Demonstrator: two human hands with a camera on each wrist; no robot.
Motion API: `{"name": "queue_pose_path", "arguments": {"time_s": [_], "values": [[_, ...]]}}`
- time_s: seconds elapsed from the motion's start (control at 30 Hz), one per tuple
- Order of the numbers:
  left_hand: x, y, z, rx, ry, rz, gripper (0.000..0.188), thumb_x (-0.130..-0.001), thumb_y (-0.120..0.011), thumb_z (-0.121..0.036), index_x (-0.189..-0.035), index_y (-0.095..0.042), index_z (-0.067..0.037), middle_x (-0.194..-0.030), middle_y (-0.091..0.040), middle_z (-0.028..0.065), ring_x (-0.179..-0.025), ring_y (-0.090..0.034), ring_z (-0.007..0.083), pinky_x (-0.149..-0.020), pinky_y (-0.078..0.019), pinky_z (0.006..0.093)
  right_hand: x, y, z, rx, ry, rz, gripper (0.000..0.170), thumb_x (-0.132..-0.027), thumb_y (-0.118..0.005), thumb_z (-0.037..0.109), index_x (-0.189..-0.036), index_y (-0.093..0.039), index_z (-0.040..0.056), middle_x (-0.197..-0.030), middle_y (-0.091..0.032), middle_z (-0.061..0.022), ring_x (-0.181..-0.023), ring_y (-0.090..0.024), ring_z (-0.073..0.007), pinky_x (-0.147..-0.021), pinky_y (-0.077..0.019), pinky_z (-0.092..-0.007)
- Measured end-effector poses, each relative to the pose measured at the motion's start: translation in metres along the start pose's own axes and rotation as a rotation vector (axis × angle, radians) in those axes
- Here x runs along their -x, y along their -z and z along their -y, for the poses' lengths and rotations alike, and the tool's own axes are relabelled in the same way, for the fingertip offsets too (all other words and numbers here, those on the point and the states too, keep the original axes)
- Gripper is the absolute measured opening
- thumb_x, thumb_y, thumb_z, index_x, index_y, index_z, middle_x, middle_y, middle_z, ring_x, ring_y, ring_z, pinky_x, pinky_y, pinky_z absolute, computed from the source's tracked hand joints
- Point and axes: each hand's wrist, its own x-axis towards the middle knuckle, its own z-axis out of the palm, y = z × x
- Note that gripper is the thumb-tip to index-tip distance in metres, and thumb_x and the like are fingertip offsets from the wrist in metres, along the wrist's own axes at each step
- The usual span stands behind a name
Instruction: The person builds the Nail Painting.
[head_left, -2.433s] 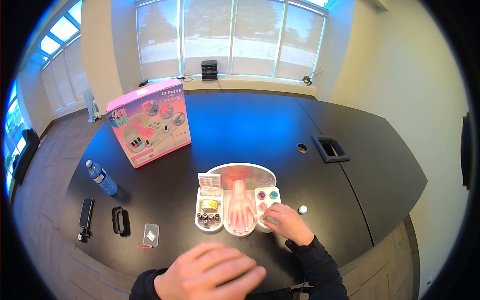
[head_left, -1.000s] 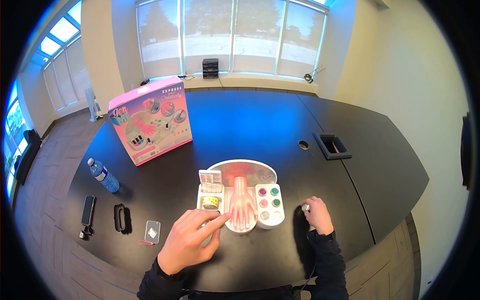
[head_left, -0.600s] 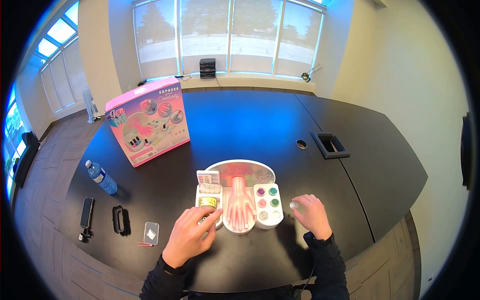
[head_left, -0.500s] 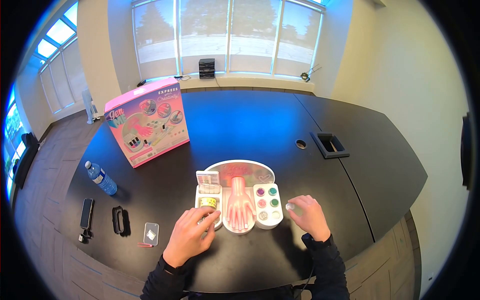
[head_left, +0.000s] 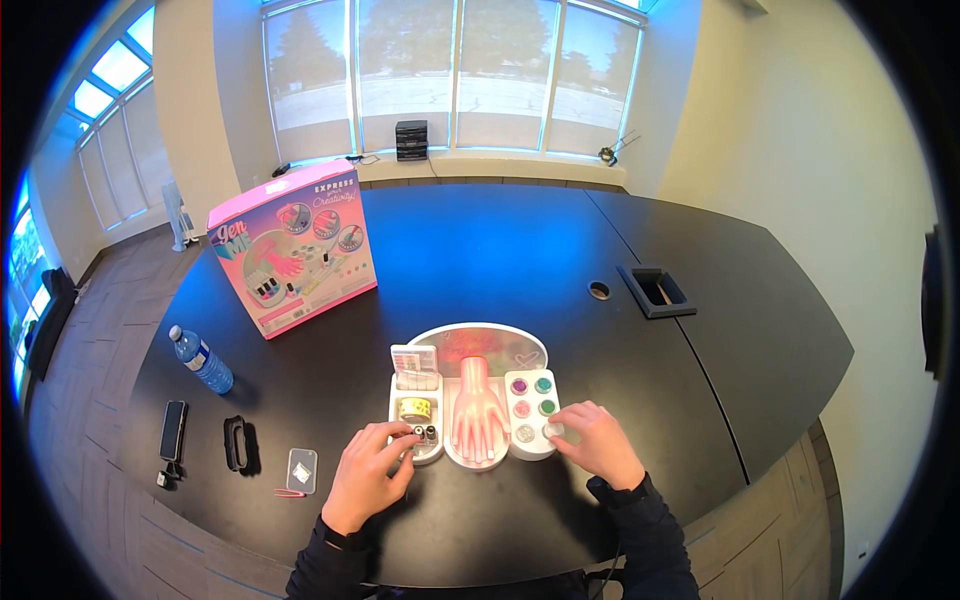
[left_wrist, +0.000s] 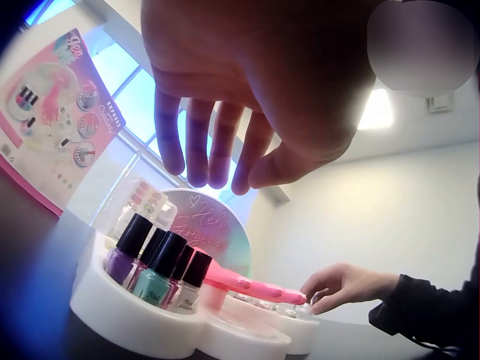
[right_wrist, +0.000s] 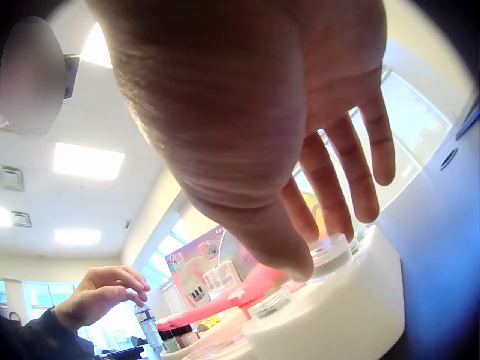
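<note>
My right hand (head_left: 600, 445) pinches a small clear jar (right_wrist: 330, 256) between thumb and fingers at the front right slot of the white holder (right_wrist: 352, 307). Other small glitter pots (head_left: 521, 408) in purple, pink and green sit in that holder. My left hand (head_left: 366, 478) hovers with loosely bent fingers over several nail polish bottles (left_wrist: 161, 268) with black caps, holding nothing. Between the hands, a pink toy hand (head_left: 478, 412) lies palm down on the middle of the white manicure stand (head_left: 475, 328).
A yellow patterned roll (head_left: 415, 408) sits in the stand's left tray. To the left are a pink box (head_left: 292, 250), a water bottle (head_left: 202, 360), a phone (head_left: 173, 430), a black strap (head_left: 236, 445), a small clear case (head_left: 302, 470) and pink tweezers (head_left: 289, 493).
My right hand left the pot holder, picked the small jar off the table at the right and brought it back to the holder. My left hand moved over the polish bottles.
</note>
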Motion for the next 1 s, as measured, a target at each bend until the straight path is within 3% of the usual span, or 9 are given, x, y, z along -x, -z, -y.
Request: {"name": "queue_pose_path", "arguments": {"time_s": [0.63, 0.8, 1.0], "values": [[0.012, -0.003, 0.003, 0.011, 0.026, -0.005, 0.022, -0.090, -0.078, -0.005, -0.111, -0.078, -0.006, -0.114, -0.075, 0.0076, -0.104, -0.071, 0.0317, -0.089, -0.0578, 0.0440, 0.002, -0.008, -0.005, 0.041, 0.006, 0.015, 0.023, -0.090, -0.086, 0.021, -0.111, -0.082, 0.0107, -0.111, -0.077, -0.0038, -0.104, -0.069, -0.0284, -0.093, -0.0574, -0.0458], [0.015, 0.001, -0.001, 0.012, 0.018, -0.011, 0.021, -0.090, -0.078, -0.005, -0.111, -0.078, -0.006, -0.113, -0.075, 0.0081, -0.104, -0.072, 0.0316, -0.089, -0.0577, 0.0439, 0.001, -0.005, -0.004, 0.014, -0.012, 0.048, 0.025, -0.091, -0.085, 0.018, -0.113, -0.083, 0.0091, -0.114, -0.076, -0.0098, -0.104, -0.071, -0.0340, -0.093, -0.0586, -0.0459], [0.022, 0.014, -0.017, 0.013, 0.021, -0.003, 0.021, -0.089, -0.080, -0.006, -0.110, -0.079, -0.006, -0.108, -0.077, 0.0084, -0.100, -0.072, 0.0318, -0.086, -0.0575, 0.0433, 0.002, -0.001, 0.002, 0.001, -0.019, 0.057, 0.027, -0.091, -0.086, 0.019, -0.115, -0.082, 0.0078, -0.115, -0.076, -0.0114, -0.105, -0.072, -0.0360, -0.094, -0.0588, -0.0463]]}}
